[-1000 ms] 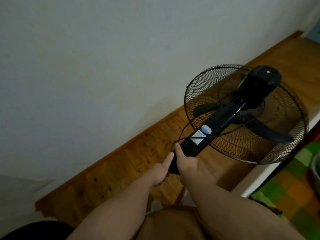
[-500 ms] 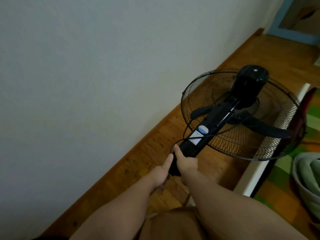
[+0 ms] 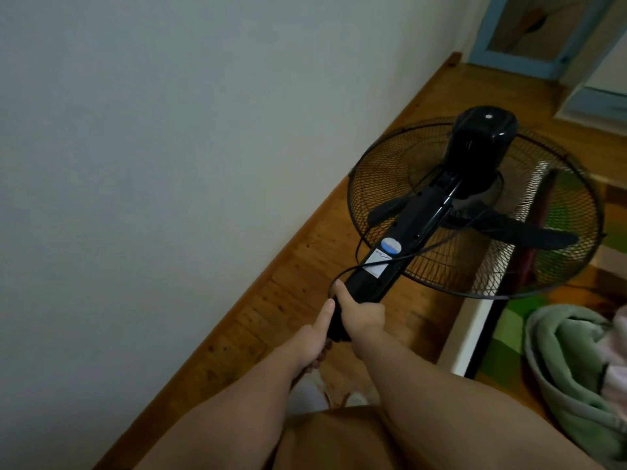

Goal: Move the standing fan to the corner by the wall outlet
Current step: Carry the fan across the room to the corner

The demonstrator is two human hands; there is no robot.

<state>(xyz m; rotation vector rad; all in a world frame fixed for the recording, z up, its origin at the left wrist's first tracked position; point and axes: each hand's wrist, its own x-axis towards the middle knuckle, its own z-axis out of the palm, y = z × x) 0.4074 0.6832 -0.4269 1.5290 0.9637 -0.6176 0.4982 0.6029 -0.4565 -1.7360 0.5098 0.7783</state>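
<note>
You are carrying the standing fan (image 3: pixel 475 212) along the white wall (image 3: pixel 152 164), and over the last second the view has run forward: the blue door frame (image 3: pixel 529 39) at about 1 o'clock has come into sight and the folded green blanket (image 3: pixel 576 374) has slid in at 4 o'clock. That suggests you are making ground down the strip of wooden floor (image 3: pixel 305 266), though no wall outlet or corner shows yet, so the move is not finished.

Your right hand (image 3: pixel 364 318) is clenched round the fan's black column, thumb pointing up its near side; your left hand (image 3: pixel 312 340) grasps the same column just below, forefinger laid straight along it. That hold matches the earlier frames. The fan hangs tilted away from you toward 1 o'clock, cage and motor leading, its cage now overlapping the white bed edge (image 3: pixel 468 334). The black cord (image 3: pixel 424 245) loops loose across the column; mind it does not snag.
</note>
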